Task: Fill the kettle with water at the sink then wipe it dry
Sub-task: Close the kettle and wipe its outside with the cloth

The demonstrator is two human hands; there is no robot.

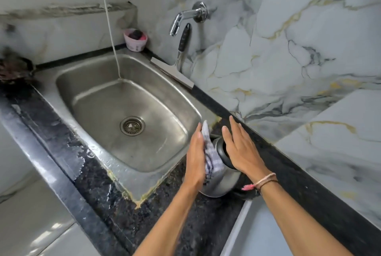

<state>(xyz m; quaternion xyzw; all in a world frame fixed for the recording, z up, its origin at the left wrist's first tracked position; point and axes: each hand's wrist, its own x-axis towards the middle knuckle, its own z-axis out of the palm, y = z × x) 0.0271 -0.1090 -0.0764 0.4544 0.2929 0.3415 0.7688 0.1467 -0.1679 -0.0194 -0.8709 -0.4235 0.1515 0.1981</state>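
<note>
The kettle [218, 181] stands on the dark stone counter [115, 200] just beside the right end of the sink [132, 111], mostly hidden between the person's two hands. The left hand [194, 159] presses a checked cloth [211, 156] flat against the kettle's left side, its fingers straight and together with the cloth pinned under the palm. The right hand [241, 148] lies over the dark lid on the other side, fingers stretched out and slightly apart; whether it actually grips anything cannot be told. The tap [185, 18] on the wall is not running, and the basin looks empty, so the filling appears done and the wiping under way. The kettle's steel body is smooth and probably wet, so it will likely be slippery, and with water inside it should be fairly heavy and apt to slosh if tipped. It is stiff and not fragile. The safest hold would be the handle, which is not visible here, with the soft cloth giving some grip on the body.
</note>
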